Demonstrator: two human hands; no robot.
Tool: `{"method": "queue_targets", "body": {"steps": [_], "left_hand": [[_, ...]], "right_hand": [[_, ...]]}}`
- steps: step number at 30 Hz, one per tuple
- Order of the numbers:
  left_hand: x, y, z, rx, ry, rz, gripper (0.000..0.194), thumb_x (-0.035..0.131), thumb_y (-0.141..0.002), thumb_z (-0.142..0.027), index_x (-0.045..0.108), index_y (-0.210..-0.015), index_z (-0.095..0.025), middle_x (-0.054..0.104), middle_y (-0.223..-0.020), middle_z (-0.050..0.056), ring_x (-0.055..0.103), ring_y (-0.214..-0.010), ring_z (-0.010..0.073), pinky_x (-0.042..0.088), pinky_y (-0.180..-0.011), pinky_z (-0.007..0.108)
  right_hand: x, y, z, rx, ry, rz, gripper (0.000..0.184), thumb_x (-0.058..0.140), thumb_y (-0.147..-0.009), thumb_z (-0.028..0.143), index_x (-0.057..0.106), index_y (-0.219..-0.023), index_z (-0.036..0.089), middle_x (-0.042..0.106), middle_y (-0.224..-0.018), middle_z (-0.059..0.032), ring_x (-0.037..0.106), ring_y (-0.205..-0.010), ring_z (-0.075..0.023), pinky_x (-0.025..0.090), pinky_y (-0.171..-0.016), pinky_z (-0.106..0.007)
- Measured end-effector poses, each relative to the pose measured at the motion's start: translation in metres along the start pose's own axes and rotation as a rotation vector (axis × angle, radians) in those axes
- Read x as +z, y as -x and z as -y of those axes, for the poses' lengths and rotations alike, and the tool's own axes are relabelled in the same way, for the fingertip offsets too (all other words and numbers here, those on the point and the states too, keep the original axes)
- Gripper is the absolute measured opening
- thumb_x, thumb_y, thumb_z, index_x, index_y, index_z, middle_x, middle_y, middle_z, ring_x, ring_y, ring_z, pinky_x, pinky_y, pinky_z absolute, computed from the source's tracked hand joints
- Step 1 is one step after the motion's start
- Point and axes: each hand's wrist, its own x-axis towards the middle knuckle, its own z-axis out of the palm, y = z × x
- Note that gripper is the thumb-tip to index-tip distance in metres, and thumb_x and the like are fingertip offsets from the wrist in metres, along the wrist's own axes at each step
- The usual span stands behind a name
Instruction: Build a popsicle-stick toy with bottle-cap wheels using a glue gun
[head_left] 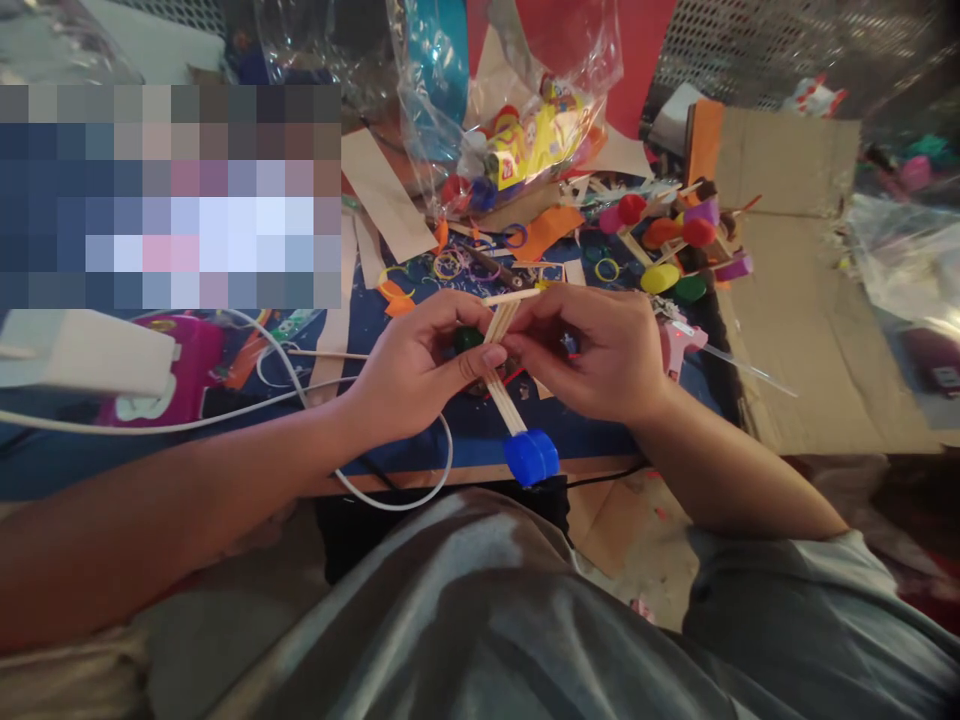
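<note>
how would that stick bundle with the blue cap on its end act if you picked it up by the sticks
The stick bundle is probably fairly stiff, its thin sticks lying straight side by side. It's likely light, being so slim. The blue cap may make its end dip, since it's much wider than the sticks.

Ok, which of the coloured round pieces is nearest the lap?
The blue piece at the lower end of the wooden sticks; others, like the yellow piece beyond the right hand, are farther back.
</note>
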Motion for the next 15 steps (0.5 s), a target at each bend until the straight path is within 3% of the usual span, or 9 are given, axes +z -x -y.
{"method": "queue_targets", "body": {"steps": [8, 15], "left_hand": [[-0.0024, -0.0025, -0.0039, 0.017, -0.024, -0.059, 0.051, 0.101, -0.080, -0.064, 0.073, -0.090, -0.022, 0.072, -0.106, 0.007, 0.066, -0.096, 0.0206, 0.058, -0.081, 0.033], [-0.0035, -0.0007, -0.0046, 0.041, -0.050, -0.054, 0.050, 0.104, -0.077, -0.060, 0.074, -0.092, -0.023, 0.070, -0.105, 0.006, 0.065, -0.096, 0.0203, 0.057, -0.080, 0.032]], "right_hand": [[-0.0009, 0.0034, 0.0030, -0.021, 0.012, -0.021, 0.007, 0.078, -0.101, 0.031, 0.080, -0.097, 0.026, 0.074, -0.069, 0.0043, 0.061, -0.055, -0.0111, 0.052, -0.054, -0.027], [0.0018, 0.0028, 0.0029, -0.004, -0.026, -0.035, 0.010, 0.079, -0.100, 0.031, 0.081, -0.094, 0.024, 0.074, -0.067, 0.0049, 0.058, -0.052, -0.0097, 0.048, -0.052, -0.026]]}}
